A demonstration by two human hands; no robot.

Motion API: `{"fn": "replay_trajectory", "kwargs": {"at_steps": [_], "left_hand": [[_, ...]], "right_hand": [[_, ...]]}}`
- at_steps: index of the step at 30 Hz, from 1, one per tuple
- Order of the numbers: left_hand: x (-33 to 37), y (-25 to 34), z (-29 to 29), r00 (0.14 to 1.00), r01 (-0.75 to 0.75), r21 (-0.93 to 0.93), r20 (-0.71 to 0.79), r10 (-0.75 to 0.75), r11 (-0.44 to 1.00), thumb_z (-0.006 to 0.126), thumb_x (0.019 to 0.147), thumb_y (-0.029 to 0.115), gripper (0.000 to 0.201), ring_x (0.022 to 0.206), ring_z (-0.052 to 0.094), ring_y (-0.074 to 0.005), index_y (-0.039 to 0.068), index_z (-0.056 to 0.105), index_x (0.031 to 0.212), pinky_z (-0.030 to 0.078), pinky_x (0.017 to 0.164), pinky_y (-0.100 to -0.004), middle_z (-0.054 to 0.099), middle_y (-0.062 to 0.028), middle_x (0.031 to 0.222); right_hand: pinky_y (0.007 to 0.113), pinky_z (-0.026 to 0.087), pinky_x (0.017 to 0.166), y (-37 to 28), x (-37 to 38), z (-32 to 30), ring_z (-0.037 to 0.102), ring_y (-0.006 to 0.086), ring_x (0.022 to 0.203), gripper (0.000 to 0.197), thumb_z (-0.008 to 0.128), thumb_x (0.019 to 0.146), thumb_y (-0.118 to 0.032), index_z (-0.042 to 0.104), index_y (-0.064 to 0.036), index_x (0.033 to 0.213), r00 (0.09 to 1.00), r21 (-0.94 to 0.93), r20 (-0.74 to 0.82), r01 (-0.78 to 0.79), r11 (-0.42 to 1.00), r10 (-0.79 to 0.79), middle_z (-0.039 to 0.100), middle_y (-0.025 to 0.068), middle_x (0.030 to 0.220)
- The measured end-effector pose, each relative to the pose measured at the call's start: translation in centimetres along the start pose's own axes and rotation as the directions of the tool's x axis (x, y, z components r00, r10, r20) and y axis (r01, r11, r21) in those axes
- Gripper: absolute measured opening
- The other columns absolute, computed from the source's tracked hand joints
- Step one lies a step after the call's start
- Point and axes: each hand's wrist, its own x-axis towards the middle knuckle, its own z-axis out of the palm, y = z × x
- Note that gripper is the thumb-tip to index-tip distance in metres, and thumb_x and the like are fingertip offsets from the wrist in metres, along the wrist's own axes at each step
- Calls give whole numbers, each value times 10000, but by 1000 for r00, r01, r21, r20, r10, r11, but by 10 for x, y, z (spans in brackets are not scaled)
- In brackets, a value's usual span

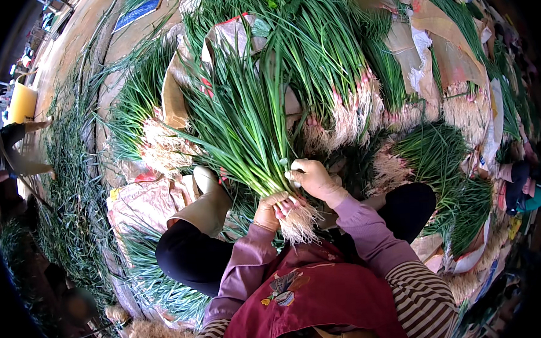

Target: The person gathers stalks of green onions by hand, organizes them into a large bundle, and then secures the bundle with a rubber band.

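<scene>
A bunch of green onions [259, 136] stands in front of me, leaves fanned away and up to the left, with pinkish bulbs and pale stringy roots pointing toward my lap. My left hand [268, 212] is closed around the lower stems just above the bulbs. At the right side of the same stems, my right hand [315, 177] is closed in a pinch with its fingertips against the bunch. Whatever small piece lies between those fingertips is too small to make out. Both hands look pale, as if thinly gloved.
Large piles of green onions [332, 62] lie ahead, with another heap [444, 154] at right. Sacking [144, 203] lies beside my left boot [208, 200]. Loose leaves [69, 179] cover the left floor, near a yellow container [22, 103]. Other people are partly visible at both sides.
</scene>
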Motion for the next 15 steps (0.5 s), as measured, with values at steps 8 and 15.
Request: {"fn": "replay_trajectory", "kwargs": {"at_steps": [8, 15], "left_hand": [[-33, 19, 40, 925, -165, -365, 266, 272, 916, 625, 664, 146, 424, 770, 611, -378, -95, 483, 982, 531, 694, -426, 582, -288, 837], [-30, 22, 24, 965, -115, -310, 192, 181, 944, 580, 675, 80, 457, 795, 592, -330, 7, 439, 1104, 492, 760, -439, 567, -164, 921]], "right_hand": [[407, 446, 642, 63, 0, -15, 582, 349, 718, 197, 587, 772, -199, 605, -8, 818, 959, -671, 103, -131, 730, 266, 608, 195, 798], [394, 464, 655, 4, 90, -75, 588, 267, 693, 247, 590, 791, -244, 582, -24, 903, 926, -627, -377, -233, 743, -28, 596, 129, 820]]}}
